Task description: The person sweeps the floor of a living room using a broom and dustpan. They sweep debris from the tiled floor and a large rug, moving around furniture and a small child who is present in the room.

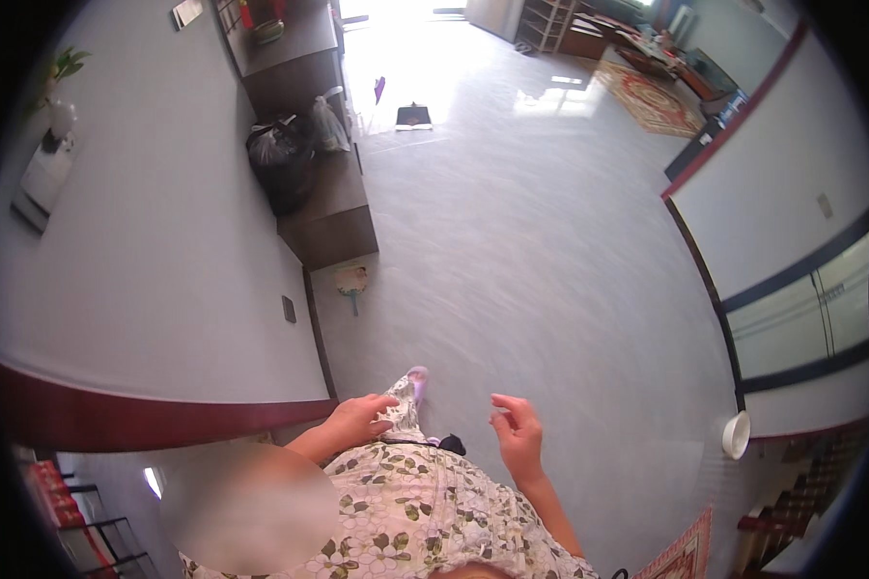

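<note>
My left hand (362,419) hangs in front of my floral clothing (406,511), its fingers loosely bent and apart, with nothing visible in them. Further right, my right hand (518,434) is held over the grey floor (512,251); its thumb and fingers are slightly curled with a gap between them, and it holds nothing. Between the hands, a small black object (452,445) lies against the front of my clothing; its kind is unclear. One foot in a pale purple shoe (418,376) shows just beyond my left hand.
Along the left wall, a dark wooden cabinet (328,236) bears a black plastic bag (280,164) and a clear bag (330,125). A hand fan (351,280) lies by its foot. Ahead sits a dark dustpan-like object (414,118). A white bowl-shaped container (736,435) stands at right.
</note>
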A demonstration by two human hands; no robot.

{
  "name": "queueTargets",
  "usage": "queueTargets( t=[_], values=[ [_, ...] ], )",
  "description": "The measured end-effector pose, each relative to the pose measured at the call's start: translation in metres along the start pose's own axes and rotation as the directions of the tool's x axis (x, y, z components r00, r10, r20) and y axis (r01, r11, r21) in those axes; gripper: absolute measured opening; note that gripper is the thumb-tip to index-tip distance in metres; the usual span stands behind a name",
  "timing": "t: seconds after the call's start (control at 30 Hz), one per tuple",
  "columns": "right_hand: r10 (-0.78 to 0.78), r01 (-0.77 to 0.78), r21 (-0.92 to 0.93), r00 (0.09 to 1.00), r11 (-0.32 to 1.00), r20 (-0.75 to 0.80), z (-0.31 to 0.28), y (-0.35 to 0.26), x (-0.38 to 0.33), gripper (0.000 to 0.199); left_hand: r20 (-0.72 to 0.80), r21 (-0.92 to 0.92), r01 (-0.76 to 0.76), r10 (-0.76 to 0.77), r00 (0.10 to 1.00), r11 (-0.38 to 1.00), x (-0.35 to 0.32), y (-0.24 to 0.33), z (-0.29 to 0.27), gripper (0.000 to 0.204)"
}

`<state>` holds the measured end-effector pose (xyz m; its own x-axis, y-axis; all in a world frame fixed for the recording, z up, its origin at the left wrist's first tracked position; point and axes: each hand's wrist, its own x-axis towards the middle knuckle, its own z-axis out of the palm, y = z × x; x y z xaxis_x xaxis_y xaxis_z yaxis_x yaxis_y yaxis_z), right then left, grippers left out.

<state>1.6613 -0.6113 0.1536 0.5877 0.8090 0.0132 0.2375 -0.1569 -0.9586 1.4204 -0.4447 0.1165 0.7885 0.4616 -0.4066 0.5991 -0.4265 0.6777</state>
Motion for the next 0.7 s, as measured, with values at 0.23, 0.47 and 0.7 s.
queueTargets(
  t=[0.23, 0.47, 0.7],
  values=[
    [-0.006, -0.003, 0.037, 0.967, 0.999, 0.254, 0.037, 0.021, 0.162, 0.022, -0.141, -0.004, 0.079, -0.079, 0.987, 0.997, 0.111, -0.025, -0.066, 0.039],
    [0.092, -0.066, -0.115, 0.968, 0.991, 0.234, 0.027, 0.033, 0.314, 0.019, -0.187, -0.003, 0.027, -0.027, 0.982, 1.000, 0.259, -0.016, -0.174, 0.038],
    [0.136, -0.082, -0.237, 0.967, 0.968, 0.217, 0.000, 0.089, 0.466, 0.020, -0.173, -0.037, -0.066, 0.058, 0.983, 0.997, 0.432, 0.008, -0.252, 0.039]
  ],
)
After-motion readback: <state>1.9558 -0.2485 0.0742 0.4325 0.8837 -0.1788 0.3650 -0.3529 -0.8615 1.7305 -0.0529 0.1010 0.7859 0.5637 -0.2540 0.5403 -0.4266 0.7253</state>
